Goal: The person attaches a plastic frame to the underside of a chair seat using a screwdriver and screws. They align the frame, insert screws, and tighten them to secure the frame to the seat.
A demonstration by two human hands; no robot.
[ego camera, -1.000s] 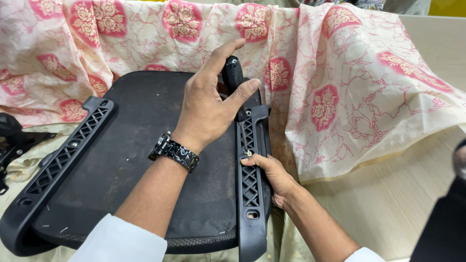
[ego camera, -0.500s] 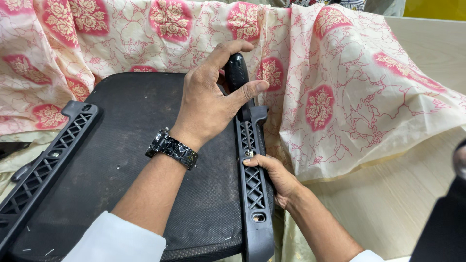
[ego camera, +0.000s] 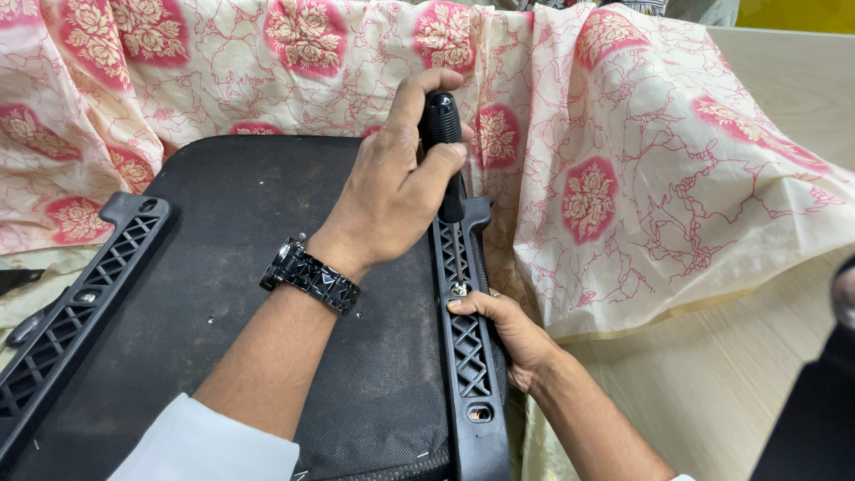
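Gripping a screwdriver point(ego camera: 443, 151) by its black handle, the left hand point(ego camera: 392, 191) is closed round it w/ fingers wrapped tight, thumb up along the top. Shaft runs down from the fist, roughly upright, tip on a screw point(ego camera: 459, 289) set in the black lattice side rail point(ego camera: 469, 356) just below the left hand. Right hand point(ego camera: 508, 334) sits directly under the tip, thumb pressed flat on the rail beside the screw, other fingers curled under the rail's outer edge & hidden – partly closed, pinching the rail. Both hands close together, left above right, screw between them. Rail is fixed along the right edge of a black seat pad point(ego camera: 267, 294), which lies under the left forearm; matching rail point(ego camera: 80, 303) well apart to the left hand's far side. Black metal wristwatch point(ego camera: 310, 276) on the left wrist. Floral cream-and-pink cloth point(ego camera: 641, 178) spreads beyond and to the right of both hands over a pale wooden table point(ego camera: 730, 383)
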